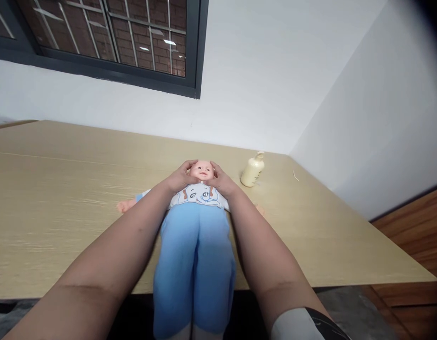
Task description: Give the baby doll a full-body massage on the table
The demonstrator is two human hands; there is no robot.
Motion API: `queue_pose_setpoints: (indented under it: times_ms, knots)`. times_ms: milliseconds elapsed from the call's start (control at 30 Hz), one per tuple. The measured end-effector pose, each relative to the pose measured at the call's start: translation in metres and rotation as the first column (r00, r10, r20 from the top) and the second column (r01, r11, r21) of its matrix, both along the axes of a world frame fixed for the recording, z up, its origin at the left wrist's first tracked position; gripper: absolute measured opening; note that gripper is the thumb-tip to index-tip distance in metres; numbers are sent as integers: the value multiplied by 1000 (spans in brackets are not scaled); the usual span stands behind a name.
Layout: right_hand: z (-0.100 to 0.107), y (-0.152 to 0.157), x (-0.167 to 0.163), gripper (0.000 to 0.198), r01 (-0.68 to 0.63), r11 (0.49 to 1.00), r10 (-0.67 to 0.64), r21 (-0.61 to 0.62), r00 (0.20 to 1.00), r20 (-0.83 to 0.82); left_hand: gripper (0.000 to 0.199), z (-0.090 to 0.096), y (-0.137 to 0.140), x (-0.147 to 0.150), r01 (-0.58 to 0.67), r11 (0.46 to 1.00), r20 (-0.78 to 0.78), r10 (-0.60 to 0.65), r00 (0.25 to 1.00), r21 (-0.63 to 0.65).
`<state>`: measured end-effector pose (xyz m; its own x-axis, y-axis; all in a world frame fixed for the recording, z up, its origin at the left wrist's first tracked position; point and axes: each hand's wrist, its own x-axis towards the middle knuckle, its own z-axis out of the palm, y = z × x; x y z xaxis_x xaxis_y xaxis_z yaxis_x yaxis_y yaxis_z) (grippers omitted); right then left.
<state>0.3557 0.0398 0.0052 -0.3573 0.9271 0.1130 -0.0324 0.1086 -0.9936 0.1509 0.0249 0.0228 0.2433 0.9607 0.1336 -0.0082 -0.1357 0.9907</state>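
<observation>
A baby doll (197, 226) lies on its back on the wooden table, its head toward the wall and its legs reaching past the near edge. It wears a white top with an elephant face and blue trousers. My left hand (183, 176) cups one side of the doll's head, and my right hand (221, 179) cups the other. Both thumbs rest near its chin and cheeks. One doll hand (126, 205) sticks out beyond my left forearm; the other is mostly hidden behind my right forearm.
A cream pump bottle (252, 171) stands upright on the table (62, 189), to the right of the doll's head. Farther right lies a thin pale strip (295, 175). Behind the table are a white wall and a barred window (115, 38). Wooden panelling (416, 236) stands at right.
</observation>
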Motion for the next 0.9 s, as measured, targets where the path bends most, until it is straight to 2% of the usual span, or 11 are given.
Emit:
queue_pose_setpoints:
  times_ms: [200, 300, 400, 500, 700, 900]
  knots:
    - [-1, 1, 2, 106, -58, 995, 39, -87, 979, -198, 81, 7, -8, 0, 62, 987, 256, -23, 966, -145]
    - [4, -2, 1, 103, -58, 988, 19, -144, 965, -260, 71, 5, -4, -2, 56, 985, 297, -5, 955, -164]
    - [10, -6, -1, 101, -54, 976, -15, -213, 950, -312, 64, 3, 0, -2, 17, 987, 289, 31, 957, -160]
    - [11, -8, -1, 99, -54, 973, -17, -225, 952, -305, 65, 4, -3, 0, 20, 988, 281, 24, 960, -153]
    - [6, -7, 0, 109, -49, 992, 28, -115, 983, -183, 89, 8, -10, 1, 74, 990, 175, -52, 983, -121]
    - [4, -3, -5, 120, 8, 999, -11, -38, 998, -58, 91, 6, -7, 1, 59, 996, 59, -55, 997, -60]
